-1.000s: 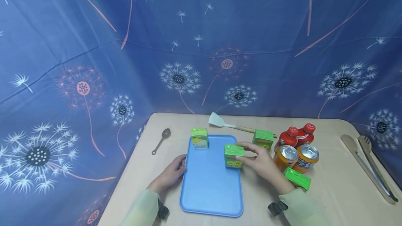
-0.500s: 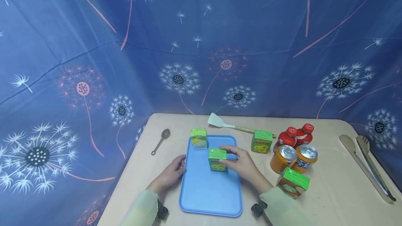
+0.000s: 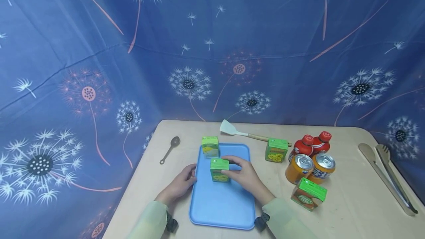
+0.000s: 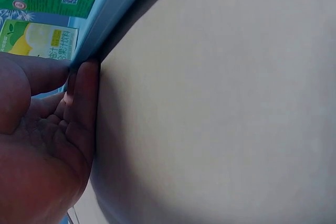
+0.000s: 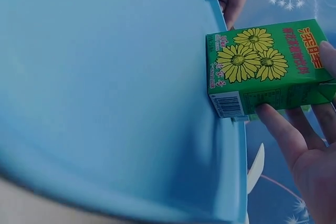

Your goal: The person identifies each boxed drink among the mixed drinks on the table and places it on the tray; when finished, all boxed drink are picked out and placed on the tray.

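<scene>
My right hand [image 3: 245, 175] grips a green drink carton [image 3: 219, 172] with yellow flowers, thumb on one side and fingers on the other. It is upright over the left middle of the blue tray [image 3: 223, 209]; whether its base touches the tray I cannot tell. The right wrist view shows the flowered face and barcode of this carton [image 5: 252, 64]. At the tray's left edge my left hand [image 3: 179, 183] pinches the rim, thumb above and fingers below, plain in the left wrist view of the hand [image 4: 47, 124]. A yellow-green carton [image 3: 210, 147] stands at the tray's far left corner.
Right of the tray stand another flowered carton [image 3: 276, 150], a brown-green carton [image 3: 308, 194], orange cans [image 3: 300, 169] and red-capped bottles [image 3: 321, 142]. A spatula [image 3: 245, 132] lies behind. A spoon [image 3: 170, 149] lies left; a wooden spoon [image 3: 378, 169] and a fork-ended utensil [image 3: 393, 172] lie far right.
My right hand has carried the flowered carton leftward, from the tray's right side to its left middle. The left hand has stayed at the rim.
</scene>
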Motion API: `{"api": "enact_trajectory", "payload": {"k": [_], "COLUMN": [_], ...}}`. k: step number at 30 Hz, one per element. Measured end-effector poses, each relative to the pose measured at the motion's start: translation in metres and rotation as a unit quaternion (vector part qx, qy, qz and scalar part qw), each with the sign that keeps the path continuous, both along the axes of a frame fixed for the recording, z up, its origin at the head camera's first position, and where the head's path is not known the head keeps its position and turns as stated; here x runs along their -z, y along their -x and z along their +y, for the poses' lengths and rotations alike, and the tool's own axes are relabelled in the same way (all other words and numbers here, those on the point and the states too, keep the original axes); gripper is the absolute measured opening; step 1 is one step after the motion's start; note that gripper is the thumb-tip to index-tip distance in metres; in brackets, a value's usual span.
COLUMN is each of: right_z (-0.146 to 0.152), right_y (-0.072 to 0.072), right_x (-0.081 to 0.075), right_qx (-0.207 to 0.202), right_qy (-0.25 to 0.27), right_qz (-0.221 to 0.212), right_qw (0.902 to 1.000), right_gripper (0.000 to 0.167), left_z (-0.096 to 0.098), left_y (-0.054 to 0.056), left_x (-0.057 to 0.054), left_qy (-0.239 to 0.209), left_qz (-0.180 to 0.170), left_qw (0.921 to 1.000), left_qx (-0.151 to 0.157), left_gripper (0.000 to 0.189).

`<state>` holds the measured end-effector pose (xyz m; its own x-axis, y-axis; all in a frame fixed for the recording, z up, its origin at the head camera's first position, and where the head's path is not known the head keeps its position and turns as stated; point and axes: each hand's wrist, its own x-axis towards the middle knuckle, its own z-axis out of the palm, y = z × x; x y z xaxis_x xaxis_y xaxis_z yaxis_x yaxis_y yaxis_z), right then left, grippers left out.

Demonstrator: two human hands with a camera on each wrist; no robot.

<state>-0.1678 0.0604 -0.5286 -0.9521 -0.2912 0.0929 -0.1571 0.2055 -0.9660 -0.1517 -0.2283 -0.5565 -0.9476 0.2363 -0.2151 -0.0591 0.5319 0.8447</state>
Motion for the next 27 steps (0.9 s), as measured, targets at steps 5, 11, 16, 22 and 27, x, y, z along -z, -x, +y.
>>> {"api": "enact_trajectory", "payload": {"k": [5,11,16,22,27], "right_z": [-0.01,-0.02,-0.024,-0.027,-0.025], "right_y": [0.001,0.0,0.0,0.001,0.0], "right_x": [0.002,0.005,0.003,0.004,0.005], "right_qx": [-0.01,-0.016,-0.028,-0.033,-0.052], "right_qy": [-0.004,0.002,-0.006,-0.019,-0.007], "right_qz": [0.005,0.008,0.024,0.03,0.033], "right_qw": [0.9999,0.9998,0.9993,0.9988,0.9981], "right_gripper": [0.044,0.046,0.048,0.048,0.051], "left_z": [-0.001,0.0,0.001,0.002,0.002], "left_y": [-0.001,-0.002,-0.002,-0.002,-0.003], "left_x": [0.0,0.001,-0.001,-0.004,-0.006], "left_qy": [0.002,0.007,0.009,0.006,0.003], "left_qz": [0.001,0.003,0.003,-0.002,-0.003], "left_qw": [1.0,1.0,1.0,1.0,1.0], "left_qx": [-0.001,-0.001,-0.002,-0.005,-0.004], "left_gripper": [0.056,0.055,0.055,0.055,0.055]}}
